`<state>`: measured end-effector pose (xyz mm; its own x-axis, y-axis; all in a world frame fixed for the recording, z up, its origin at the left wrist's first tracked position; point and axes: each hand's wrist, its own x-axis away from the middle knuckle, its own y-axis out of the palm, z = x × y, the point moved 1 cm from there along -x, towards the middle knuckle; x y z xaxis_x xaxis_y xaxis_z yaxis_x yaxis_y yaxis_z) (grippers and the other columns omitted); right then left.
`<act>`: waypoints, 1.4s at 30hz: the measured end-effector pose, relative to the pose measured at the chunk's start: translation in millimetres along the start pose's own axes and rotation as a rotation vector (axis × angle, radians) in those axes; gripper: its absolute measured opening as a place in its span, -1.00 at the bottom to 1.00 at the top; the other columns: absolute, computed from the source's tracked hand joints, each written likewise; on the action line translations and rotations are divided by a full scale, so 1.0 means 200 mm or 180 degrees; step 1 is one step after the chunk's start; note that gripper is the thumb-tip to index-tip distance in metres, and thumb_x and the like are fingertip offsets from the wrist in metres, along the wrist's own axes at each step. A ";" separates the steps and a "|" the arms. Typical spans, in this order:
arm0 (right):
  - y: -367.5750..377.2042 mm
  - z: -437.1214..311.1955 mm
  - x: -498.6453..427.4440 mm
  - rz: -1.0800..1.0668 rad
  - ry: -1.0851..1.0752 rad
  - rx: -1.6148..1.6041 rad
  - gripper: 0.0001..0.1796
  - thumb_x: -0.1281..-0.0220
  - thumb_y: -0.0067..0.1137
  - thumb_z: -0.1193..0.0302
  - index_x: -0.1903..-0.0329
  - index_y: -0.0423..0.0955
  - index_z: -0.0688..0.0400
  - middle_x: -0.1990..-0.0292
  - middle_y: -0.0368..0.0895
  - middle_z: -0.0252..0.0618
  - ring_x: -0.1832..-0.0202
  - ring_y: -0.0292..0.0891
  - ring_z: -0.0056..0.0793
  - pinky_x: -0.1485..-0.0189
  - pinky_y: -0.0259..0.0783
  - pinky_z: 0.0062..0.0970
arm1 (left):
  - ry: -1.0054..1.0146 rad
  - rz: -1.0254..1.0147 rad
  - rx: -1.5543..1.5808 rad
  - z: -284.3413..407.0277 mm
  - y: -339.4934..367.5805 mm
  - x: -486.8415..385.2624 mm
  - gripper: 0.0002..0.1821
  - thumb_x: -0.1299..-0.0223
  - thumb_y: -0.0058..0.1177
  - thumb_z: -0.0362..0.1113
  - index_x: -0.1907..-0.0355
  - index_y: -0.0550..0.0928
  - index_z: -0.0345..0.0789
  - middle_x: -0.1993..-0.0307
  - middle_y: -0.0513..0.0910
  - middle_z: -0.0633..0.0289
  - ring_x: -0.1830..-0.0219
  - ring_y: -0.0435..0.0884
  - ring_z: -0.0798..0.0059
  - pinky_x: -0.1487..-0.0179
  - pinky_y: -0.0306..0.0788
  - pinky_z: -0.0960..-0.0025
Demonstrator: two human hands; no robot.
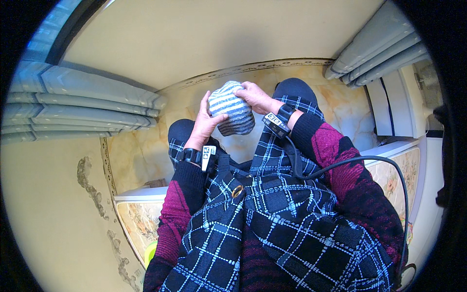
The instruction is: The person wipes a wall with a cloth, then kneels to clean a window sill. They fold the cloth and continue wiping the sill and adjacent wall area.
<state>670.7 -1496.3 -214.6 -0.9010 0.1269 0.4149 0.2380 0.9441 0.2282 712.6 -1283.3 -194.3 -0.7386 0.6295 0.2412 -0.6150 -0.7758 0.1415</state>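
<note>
A striped knit item (233, 109), white with blue-grey bands at the top and darker grey at the bottom, is held up between both hands above the lap and the floor. My left hand (206, 122) grips its left side, with the thumb across its front and the fingers along the edge. My right hand (257, 98) pinches its upper right edge between thumb and fingers. The item looks rounded and bunched; whether it is a hat or a rolled garment, I cannot tell. Each wrist carries a black strap with a small device.
Blue-grey curtains hang at the left (80, 102) and upper right (379, 47). A pale wall (175, 36) rises ahead of the marbled tile floor (339, 106). A black cable (386, 159) loops from the right wrist device past the right arm. Floral-patterned panels stand on both sides.
</note>
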 end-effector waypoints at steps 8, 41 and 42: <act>-0.03 0.03 -0.04 0.0367 -0.0030 0.0211 -0.16 -0.20 0.47 0.25 -0.32 0.28 0.58 -0.09 0.59 0.19 -0.10 0.61 -0.21 -0.13 0.57 -0.31 | 0.0006 -0.0103 -0.0186 0.00 0.01 0.02 -0.02 -0.16 0.35 -0.55 -0.62 0.21 -0.17 -0.27 0.61 0.11 -0.29 0.58 0.33 -0.42 0.40 0.27; 0.02 -0.09 0.05 -0.0527 -0.0846 0.1753 0.04 0.02 0.59 0.04 -0.43 0.31 0.32 -0.26 0.53 0.08 -0.32 0.46 -0.14 -0.42 0.35 -0.29 | 0.0167 0.0748 -0.1086 -0.07 -0.07 -0.02 -0.73 -0.25 0.27 -0.26 0.13 0.49 -0.27 0.21 0.59 0.29 0.16 0.52 0.56 0.03 0.45 0.40; 0.02 -0.09 0.05 -0.0484 -0.0822 0.1759 0.02 0.03 0.60 0.05 -0.40 0.33 0.33 -0.25 0.55 0.07 -0.31 0.47 -0.14 -0.41 0.35 -0.29 | 0.0213 0.0721 -0.0854 -0.06 -0.08 -0.02 -0.77 -0.29 0.23 -0.28 0.18 0.45 -0.23 0.23 0.53 0.37 0.18 0.45 0.64 0.07 0.41 0.48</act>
<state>669.0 -1496.4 -194.0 -0.9850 -0.0170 0.1716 -0.0602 0.9665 -0.2496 722.1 -1273.6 -208.7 -0.8755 0.4511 0.1730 -0.4775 -0.8625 -0.1677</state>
